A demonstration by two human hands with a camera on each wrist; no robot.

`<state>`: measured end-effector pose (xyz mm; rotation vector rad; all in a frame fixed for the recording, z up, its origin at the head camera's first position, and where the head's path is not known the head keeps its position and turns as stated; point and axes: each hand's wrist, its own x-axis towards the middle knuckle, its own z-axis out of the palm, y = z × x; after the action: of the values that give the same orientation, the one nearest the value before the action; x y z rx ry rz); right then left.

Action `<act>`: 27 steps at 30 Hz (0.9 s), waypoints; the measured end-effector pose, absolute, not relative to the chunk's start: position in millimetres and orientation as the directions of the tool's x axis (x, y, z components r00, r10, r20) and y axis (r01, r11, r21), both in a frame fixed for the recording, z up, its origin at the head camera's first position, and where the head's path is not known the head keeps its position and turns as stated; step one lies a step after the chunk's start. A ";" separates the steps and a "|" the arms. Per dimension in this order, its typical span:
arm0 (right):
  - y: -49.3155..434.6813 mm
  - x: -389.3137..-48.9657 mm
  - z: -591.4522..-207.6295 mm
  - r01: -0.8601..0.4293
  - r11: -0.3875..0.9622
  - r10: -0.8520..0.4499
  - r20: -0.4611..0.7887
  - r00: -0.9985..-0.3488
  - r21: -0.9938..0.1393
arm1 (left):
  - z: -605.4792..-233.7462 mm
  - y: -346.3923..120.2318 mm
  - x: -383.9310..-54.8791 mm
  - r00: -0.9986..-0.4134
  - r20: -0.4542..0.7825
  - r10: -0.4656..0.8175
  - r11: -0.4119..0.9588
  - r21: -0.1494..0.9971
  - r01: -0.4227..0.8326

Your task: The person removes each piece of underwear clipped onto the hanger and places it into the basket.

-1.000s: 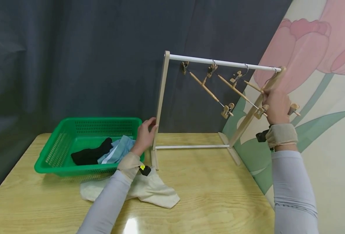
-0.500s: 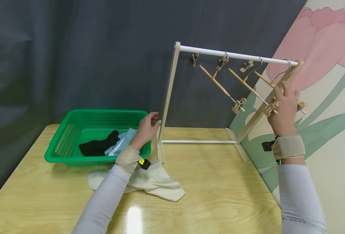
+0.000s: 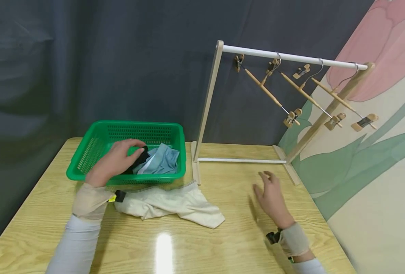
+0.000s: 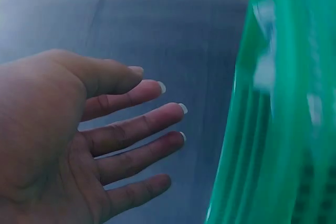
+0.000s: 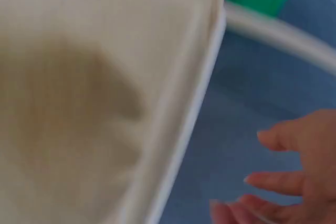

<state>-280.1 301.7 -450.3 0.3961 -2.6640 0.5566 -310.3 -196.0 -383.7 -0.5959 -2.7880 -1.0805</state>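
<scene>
In the head view my left hand [image 3: 117, 158] hovers over the front left of a green plastic basket [image 3: 85, 146], fingers loosely bent and holding nothing. A black cloth [image 3: 141, 156] lies under its fingertips, partly hidden by the hand. Beside that cloth sits a light blue folded garment [image 3: 162, 160]. The left wrist view has the same left hand [image 4: 121, 135] spread apart near the basket wall. My right hand [image 3: 271, 196] is over the table in front of the rack, fingers apart with nothing in them. A cream-coloured cloth garment [image 3: 175, 203] is spread on the table before the basket.
A small wooden clothes rack [image 3: 207, 102] with a white top rail [image 3: 253, 51] stands behind. Three clip hangers [image 3: 264, 89] hang from it, their clips bare. The rack's right side is close to a flower-painted wall [image 3: 377, 152]; a dark curtain [image 3: 137, 68] covers the back.
My right hand has let go of the rightmost hanger and dropped down to above the table. My left hand has left the rack's left post and moved left over the basket.
</scene>
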 end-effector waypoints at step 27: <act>53.4 -257.7 -483.6 -0.430 0.903 -0.427 -0.078 -0.901 0.019 | -455.5 -285.1 -293.5 -0.877 0.332 -0.349 0.745 0.665 -0.045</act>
<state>-257.7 53.4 -483.6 0.7065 -3.1339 -0.0579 -293.5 -285.1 -455.5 0.2992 -2.5037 -0.9390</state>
